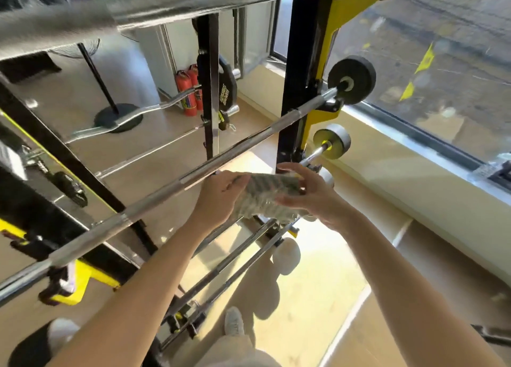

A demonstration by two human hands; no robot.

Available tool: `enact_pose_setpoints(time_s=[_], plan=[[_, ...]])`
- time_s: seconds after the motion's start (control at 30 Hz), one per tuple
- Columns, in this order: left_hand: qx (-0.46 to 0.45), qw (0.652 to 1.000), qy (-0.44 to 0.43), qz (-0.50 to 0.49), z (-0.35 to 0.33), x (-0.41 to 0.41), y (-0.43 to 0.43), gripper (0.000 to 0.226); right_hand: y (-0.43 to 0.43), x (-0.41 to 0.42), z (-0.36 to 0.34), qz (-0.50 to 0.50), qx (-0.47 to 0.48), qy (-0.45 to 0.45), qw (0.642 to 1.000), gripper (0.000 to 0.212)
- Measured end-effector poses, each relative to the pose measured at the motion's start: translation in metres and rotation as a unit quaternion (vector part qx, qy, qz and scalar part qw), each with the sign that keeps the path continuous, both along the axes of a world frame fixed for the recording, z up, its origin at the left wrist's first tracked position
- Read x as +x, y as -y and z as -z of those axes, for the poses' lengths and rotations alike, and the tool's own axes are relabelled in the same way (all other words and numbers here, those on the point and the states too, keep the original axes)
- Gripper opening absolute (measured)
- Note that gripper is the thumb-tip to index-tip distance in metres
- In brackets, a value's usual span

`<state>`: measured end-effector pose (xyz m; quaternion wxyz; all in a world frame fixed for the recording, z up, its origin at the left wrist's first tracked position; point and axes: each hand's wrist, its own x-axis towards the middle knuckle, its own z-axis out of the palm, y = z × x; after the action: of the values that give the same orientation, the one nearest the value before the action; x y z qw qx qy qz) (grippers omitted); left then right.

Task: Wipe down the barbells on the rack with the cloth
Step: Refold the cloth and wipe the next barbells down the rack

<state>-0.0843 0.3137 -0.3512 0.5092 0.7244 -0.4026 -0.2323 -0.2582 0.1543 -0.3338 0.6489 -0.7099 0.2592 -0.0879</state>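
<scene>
Gripping the cloth (265, 198) (striped) with both hands beside barbell (171, 188).

Two red fire extinguishers (189, 91) upright against far wall, near black round-based stand (117, 116) on tan floor (318, 270); large window (431, 71) along right side with pale sill (414, 178) beneath; grey shoe (234, 322) at bottom centre, planted on floor.

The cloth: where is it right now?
In the head view the cloth is center frame, held between the left hand and right hand, just below the long barbell.
</scene>
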Motion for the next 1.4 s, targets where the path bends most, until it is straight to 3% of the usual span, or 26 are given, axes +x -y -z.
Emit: enact_pose_setpoints(time_s=[0.07, 0.13, 0.2, 0.37, 0.47, 0.53, 0.6, 0.67, 0.73, 0.87, 0.97, 1.03, 1.17, 1.27, 1.33, 1.4], plan=[[-0.013, 0.999, -0.010, -0.034, 0.002, 0.009, 0.005, 0.069, 0.004, 0.012, 0.006, -0.007, -0.115, -0.009, 0.993, 0.065], [-0.006, 0.999, -0.010, -0.042, 0.002, 0.018, 0.010, 0.073, 0.005, 0.031, 0.009, 0.019, -0.196, -0.009, 0.980, 0.037], [0.011, 0.999, -0.009, -0.044, -0.003, 0.026, 0.011, 0.065, 0.005, 0.046, 0.005, 0.042, -0.215, -0.001, 0.976, 0.005], [0.073, 0.997, -0.012, -0.037, -0.025, 0.070, 0.012, 0.038, 0.022, 0.086, -0.002, 0.071, -0.246, 0.030, 0.966, 0.021], [0.147, 0.980, 0.112, -0.078, -0.031, 0.094, 0.024, 0.032, 0.034, 0.118, -0.003, 0.121, -0.316, 0.038, 0.940, 0.014], [0.222, 0.943, 0.219, -0.114, -0.029, 0.102, 0.032, 0.031, 0.040, 0.139, -0.001, 0.137, -0.376, 0.042, 0.915, 0.013], [0.224, 0.918, 0.287, -0.157, -0.024, 0.098, 0.033, 0.033, 0.045, 0.155, 0.010, 0.123, -0.426, 0.012, 0.896, 0.018], [0.159, 0.925, 0.309, -0.154, -0.016, 0.082, 0.028, 0.030, 0.047, 0.157, 0.022, 0.098, -0.456, -0.025, 0.884, 0.025], [0.130, 0.931, 0.329, -0.090, -0.005, 0.060, 0.024, 0.035, 0.048, 0.153, 0.032, 0.087, -0.473, -0.016, 0.877, 0.024], [0.150, 0.895, 0.413, -0.075, 0.010, 0.045, 0.027, 0.042, 0.054, 0.155, 0.033, 0.109, -0.473, 0.016, 0.874, 0.015], [0.227, 0.858, 0.452, -0.086, 0.003, 0.049, 0.041, 0.048, 0.059, 0.166, 0.028, 0.108, -0.492, -0.012, 0.864, 0.016], [0.289, 0.848, 0.438, -0.079, -0.004, 0.055, 0.054, 0.052, 0.068, 0.174, 0.025, 0.095, -0.493, -0.024, 0.865, 0.015], [0.346, 0.894, 0.279, -0.045, -0.004, 0.083, 0.075, 0.070, 0.087, 0.191, 0.015, 0.059, -0.520, -0.048, 0.851, 0.028], [0.400, 0.898, 0.183, 0.014, -0.001, 0.107, 0.086, 0.072, 0.086, 0.183, 0.008, 0.066, -0.490, 0.058, 0.867, 0.022], [0.413, 0.892, 0.182, 0.027, 0.001, 0.118, 0.089, 0.067, 0.075, 0.163, 0.011, 0.025, -0.474, 0.113, 0.873, 0.013], [0.381, 0.897, 0.223, -0.016, -0.003, 0.119, 0.084, 0.053, 0.069, 0.144, 0.021, -0.077, -0.507, 0.087, 0.854, 0.032]])
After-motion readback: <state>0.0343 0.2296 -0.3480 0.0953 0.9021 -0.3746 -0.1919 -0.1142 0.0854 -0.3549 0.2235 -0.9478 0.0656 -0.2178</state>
